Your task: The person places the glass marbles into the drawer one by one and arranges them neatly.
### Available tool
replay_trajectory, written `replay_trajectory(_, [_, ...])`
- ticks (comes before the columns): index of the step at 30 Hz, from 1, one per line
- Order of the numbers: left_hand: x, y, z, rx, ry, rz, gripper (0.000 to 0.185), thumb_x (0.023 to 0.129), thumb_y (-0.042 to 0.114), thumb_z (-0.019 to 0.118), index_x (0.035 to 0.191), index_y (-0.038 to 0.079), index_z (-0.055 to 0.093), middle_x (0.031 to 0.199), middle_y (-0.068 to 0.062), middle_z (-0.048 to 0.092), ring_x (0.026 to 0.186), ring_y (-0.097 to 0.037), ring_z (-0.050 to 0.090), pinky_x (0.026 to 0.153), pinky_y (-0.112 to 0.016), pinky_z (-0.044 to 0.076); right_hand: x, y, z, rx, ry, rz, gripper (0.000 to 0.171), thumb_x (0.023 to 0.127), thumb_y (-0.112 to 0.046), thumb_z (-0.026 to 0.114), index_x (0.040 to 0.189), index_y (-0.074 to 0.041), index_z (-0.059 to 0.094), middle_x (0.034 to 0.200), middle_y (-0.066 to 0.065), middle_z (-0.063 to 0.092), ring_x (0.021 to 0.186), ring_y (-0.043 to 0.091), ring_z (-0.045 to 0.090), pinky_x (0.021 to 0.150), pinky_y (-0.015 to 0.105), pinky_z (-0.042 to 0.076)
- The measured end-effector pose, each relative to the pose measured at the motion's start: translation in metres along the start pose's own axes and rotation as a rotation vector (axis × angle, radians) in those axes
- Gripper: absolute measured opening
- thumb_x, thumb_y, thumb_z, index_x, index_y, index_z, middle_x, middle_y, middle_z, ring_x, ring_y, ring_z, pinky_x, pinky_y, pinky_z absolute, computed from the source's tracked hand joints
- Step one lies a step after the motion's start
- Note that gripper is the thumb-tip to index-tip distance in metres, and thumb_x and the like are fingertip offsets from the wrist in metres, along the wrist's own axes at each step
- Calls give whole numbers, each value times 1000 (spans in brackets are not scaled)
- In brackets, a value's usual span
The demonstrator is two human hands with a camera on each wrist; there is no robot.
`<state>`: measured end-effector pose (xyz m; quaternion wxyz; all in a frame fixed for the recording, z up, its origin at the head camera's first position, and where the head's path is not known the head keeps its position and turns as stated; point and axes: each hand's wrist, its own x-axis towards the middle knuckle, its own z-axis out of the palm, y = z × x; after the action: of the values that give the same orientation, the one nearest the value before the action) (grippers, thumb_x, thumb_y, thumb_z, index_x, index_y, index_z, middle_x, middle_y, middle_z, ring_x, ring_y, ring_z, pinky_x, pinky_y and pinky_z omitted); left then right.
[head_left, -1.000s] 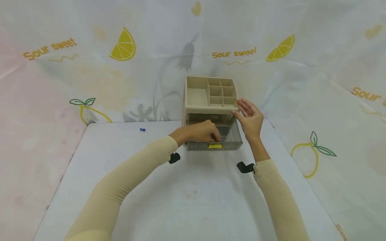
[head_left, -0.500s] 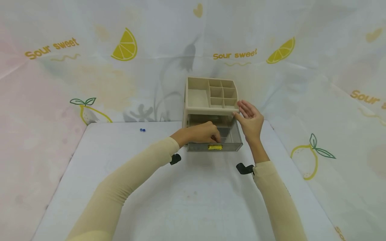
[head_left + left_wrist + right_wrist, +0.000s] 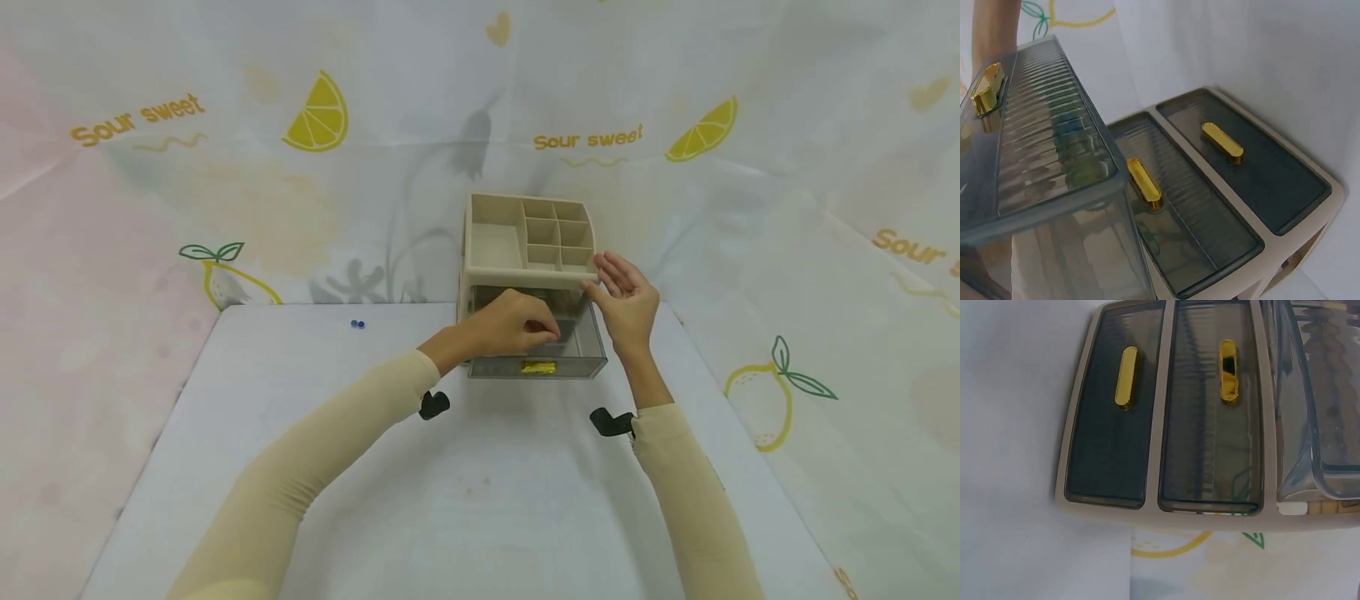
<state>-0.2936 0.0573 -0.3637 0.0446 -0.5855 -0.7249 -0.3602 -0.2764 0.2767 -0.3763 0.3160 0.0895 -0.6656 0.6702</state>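
A beige desktop organizer (image 3: pixel 498 246) stands at the back of the table, its top smoky clear drawer (image 3: pixel 577 367) pulled out. My left hand (image 3: pixel 506 325) is over that drawer, fingers curled and thumb meeting the fingertips; whatever may be between them is too small or hidden to see. With fingers fairly straight, my right hand (image 3: pixel 628 304) rests against the organizer's upper right front corner. The drawer's gold handle (image 3: pixel 986 90) shows in the left wrist view, with blurred blue and green patches seen through the front panel.
Two small blue beads (image 3: pixel 357 324) lie on the white table (image 3: pixel 480 500), left of the organizer. Below the pulled-out drawer are a pushed-in middle drawer (image 3: pixel 1210 456) and lower drawer (image 3: pixel 1110 450). A lemon-print cloth (image 3: pixel 405 125) hangs close behind.
My left hand has risen slightly from inside the drawer, and its fingertips have moved a little to the right, coming into sight above the front panel. My right hand stays at the corner.
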Motion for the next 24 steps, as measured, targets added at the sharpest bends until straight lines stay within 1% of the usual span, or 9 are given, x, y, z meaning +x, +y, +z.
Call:
replay_trajectory(5, [-7, -1, -6, -16, 148, 19, 6, 89, 6, 71, 94, 5, 75, 91, -2, 71, 78, -4, 64, 71, -15, 52, 0, 2, 0, 17, 2, -14, 51, 74, 18, 75, 122, 13, 59, 120, 26, 63, 113, 29, 63, 97, 31, 48])
replay_trajectory(7, [-12, -3, -8, -14, 218, 38, 8, 88, 4, 72, 94, 6, 75, 92, -2, 71, 81, -6, 65, 73, -16, 52, 0, 3, 0, 16, 3, -20, 50, 74, 18, 74, 122, 12, 60, 120, 26, 63, 113, 29, 63, 97, 32, 48])
replay_trajectory(11, [-25, -9, -10, -4, 359, 68, 11, 86, 2, 74, 96, 5, 75, 95, -2, 72, 87, -10, 66, 78, -21, 53, 0, 3, 0, 14, 10, -6, 49, 74, 18, 74, 121, 8, 63, 120, 25, 63, 112, 27, 63, 96, 31, 49])
replay_trajectory(13, [-33, -13, -11, 7, 425, 71, 12, 85, 0, 74, 96, 4, 74, 95, -3, 72, 88, -12, 67, 77, -23, 54, 0, 4, 0, 17, 11, 3, 49, 74, 19, 74, 121, 8, 62, 120, 25, 64, 112, 26, 64, 96, 31, 49])
replay_trajectory(16, [-45, -20, -14, 47, 508, 58, 12, 84, -2, 74, 96, 3, 73, 94, -4, 72, 81, -12, 65, 67, -27, 55, 1, 4, 0, 23, 10, 11, 50, 74, 19, 74, 121, 11, 61, 120, 24, 64, 112, 26, 63, 97, 30, 48])
replay_trajectory(18, [-53, -24, -16, 55, 553, 49, 12, 84, -4, 73, 95, 2, 73, 93, -5, 71, 79, -13, 65, 64, -29, 55, 1, 3, 0, 28, 10, 15, 50, 74, 19, 73, 122, 14, 59, 120, 25, 63, 112, 26, 63, 97, 30, 48])
replay_trajectory(21, [-65, -33, -18, 52, 632, 21, 12, 84, -6, 72, 94, 0, 72, 93, -9, 70, 81, -18, 66, 66, -29, 57, 1, -2, 1, 27, 10, 21, 50, 74, 20, 73, 121, 15, 58, 120, 26, 63, 112, 26, 64, 96, 30, 48])
replay_trajectory(24, [-77, -42, -21, 24, 738, -54, 10, 85, -5, 71, 95, -1, 72, 94, -11, 70, 85, -23, 68, 72, -28, 58, 0, -9, 3, 31, 6, 23, 50, 74, 21, 72, 121, 17, 57, 120, 28, 62, 112, 27, 63, 96, 30, 48])
